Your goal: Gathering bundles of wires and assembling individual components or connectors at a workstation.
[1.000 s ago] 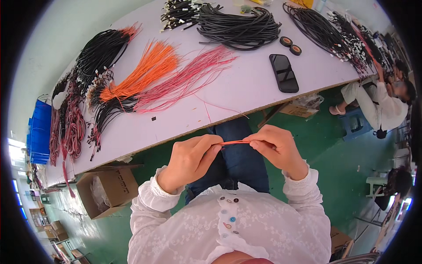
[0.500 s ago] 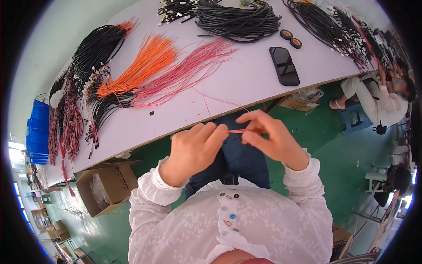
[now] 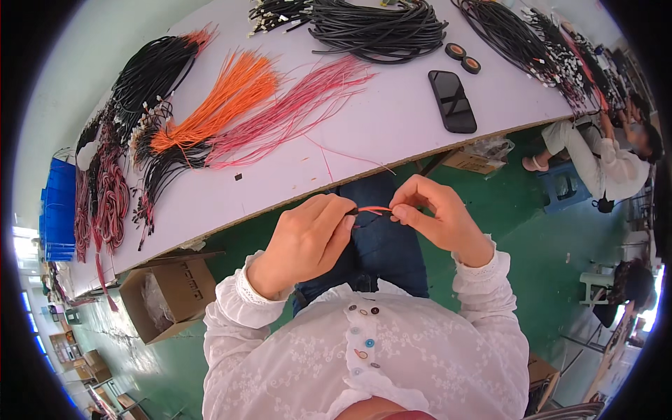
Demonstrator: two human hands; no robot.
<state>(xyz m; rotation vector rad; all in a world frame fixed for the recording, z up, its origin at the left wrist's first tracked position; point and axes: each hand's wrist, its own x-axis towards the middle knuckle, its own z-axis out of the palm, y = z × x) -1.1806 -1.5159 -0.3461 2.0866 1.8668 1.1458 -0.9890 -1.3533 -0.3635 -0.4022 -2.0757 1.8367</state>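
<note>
Just off the table's front edge, over my lap, a thin red and black wire (image 3: 372, 208) stretches between my two hands. My left hand (image 3: 311, 234) is closed on its black part, with the thumb against the curled fingers. The fingertips of my right hand (image 3: 430, 213) pinch the other end of the wire. What lies inside my left fist is hidden. On the table beyond my hands lie a bundle of orange wires (image 3: 224, 105) and a bundle of pinkish-red wires (image 3: 301, 108). A single pink wire (image 3: 350, 155) reaches from that bundle to the table edge.
The table (image 3: 392, 105) also bears coiled black cables (image 3: 378, 31), a phone (image 3: 452, 101), two tape rolls (image 3: 463, 58) and black cable bundles (image 3: 150, 73) at left. A cardboard box (image 3: 185, 287) and blue bins (image 3: 59, 210) stand left. Another person (image 3: 619, 164) sits far right.
The wire's black part now shows by my left fingers, and more wire is exposed between the hands. My right fingers have closed into a tighter pinch.
</note>
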